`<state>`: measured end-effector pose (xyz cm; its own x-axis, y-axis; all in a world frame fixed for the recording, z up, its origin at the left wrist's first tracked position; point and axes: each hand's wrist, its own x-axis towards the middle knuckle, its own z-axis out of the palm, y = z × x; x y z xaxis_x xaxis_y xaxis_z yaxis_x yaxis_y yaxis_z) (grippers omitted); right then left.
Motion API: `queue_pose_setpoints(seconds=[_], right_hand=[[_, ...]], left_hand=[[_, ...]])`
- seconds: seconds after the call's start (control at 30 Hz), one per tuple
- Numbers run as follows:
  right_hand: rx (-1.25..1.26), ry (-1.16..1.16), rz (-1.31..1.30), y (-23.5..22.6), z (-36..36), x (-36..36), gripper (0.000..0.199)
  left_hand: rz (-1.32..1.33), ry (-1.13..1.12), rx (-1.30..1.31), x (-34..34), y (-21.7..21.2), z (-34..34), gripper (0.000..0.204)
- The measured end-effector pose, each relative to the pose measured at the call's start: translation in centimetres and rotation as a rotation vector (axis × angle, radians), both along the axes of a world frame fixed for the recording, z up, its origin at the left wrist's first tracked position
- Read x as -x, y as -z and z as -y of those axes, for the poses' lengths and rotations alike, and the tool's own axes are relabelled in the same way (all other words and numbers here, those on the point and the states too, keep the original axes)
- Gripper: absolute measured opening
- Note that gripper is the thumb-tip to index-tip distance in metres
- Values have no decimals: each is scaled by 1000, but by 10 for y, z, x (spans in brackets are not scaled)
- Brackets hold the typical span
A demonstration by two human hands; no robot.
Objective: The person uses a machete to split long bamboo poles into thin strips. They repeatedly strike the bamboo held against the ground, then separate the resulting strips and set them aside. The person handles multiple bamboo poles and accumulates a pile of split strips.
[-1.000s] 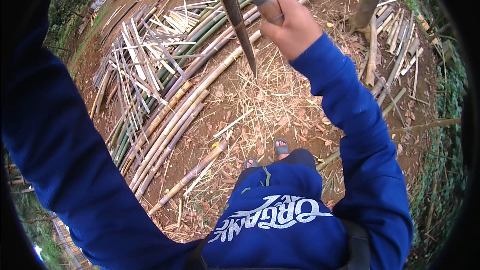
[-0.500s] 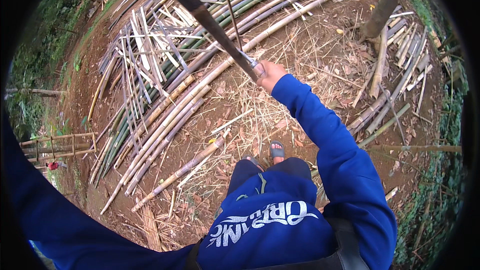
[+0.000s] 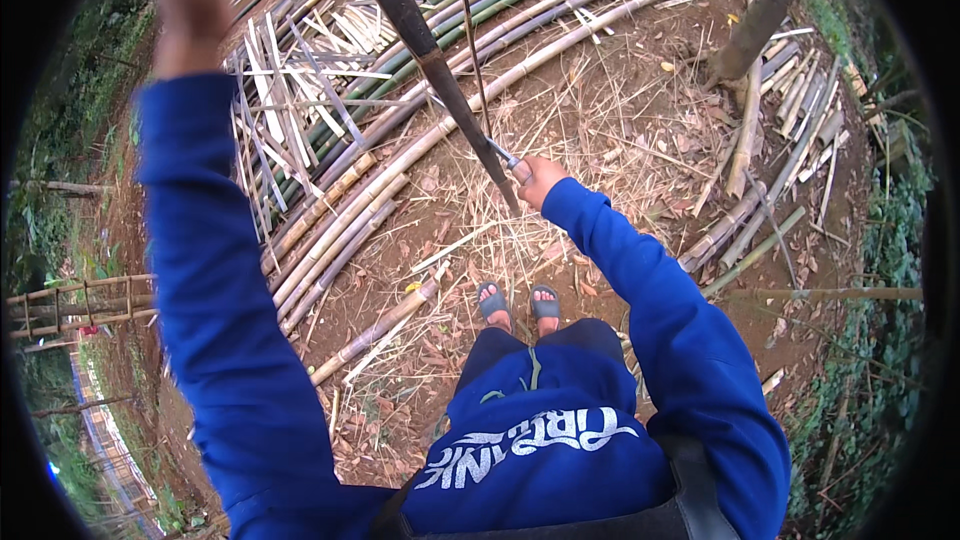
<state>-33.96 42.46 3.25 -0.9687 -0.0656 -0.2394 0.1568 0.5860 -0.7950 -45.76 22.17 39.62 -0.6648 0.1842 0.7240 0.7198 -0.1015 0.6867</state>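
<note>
My right hand (image 3: pixel 540 180) is closed round the handle of a knife with a silvery metal collar (image 3: pixel 521 171). Its narrow blade (image 3: pixel 507 153) points up and left, passing behind a long dark bamboo piece (image 3: pixel 437 73). That piece slants down from the top edge, its lower end just left of my right hand. A thinner dark stick (image 3: pixel 468 30) stands beside it, its lower part near the blade. At the upper left, my left hand (image 3: pixel 192 0) is raised and smeared by motion; its fingers do not show clearly.
Long bamboo poles (image 3: pixel 560 65) curve across the ground ahead, with pale split strips (image 3: pixel 285 90) heaped on the left. A tree trunk (image 3: pixel 765 20) and more cut bamboo (image 3: pixel 815 100) are at the right. A short bamboo pole (image 3: pixel 385 325) lies left of my sandals (image 3: pixel 545 302).
My left hand and forearm have come into view, raised at the left. The dark bamboo piece has shifted right and its lower end sits lower. My right hand stays closed on the knife.
</note>
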Motion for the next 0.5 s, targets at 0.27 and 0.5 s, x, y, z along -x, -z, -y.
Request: queue_pose_setpoints(seconds=[0.27,0.5], right_hand=[[-252,77,-28,12,-2,5,26],[-9,142,-217,-3,-11,17,32]], left_hand=[[319,232,-266,17,133,-66,54],[228,192,-370,31,140,-98,44]])
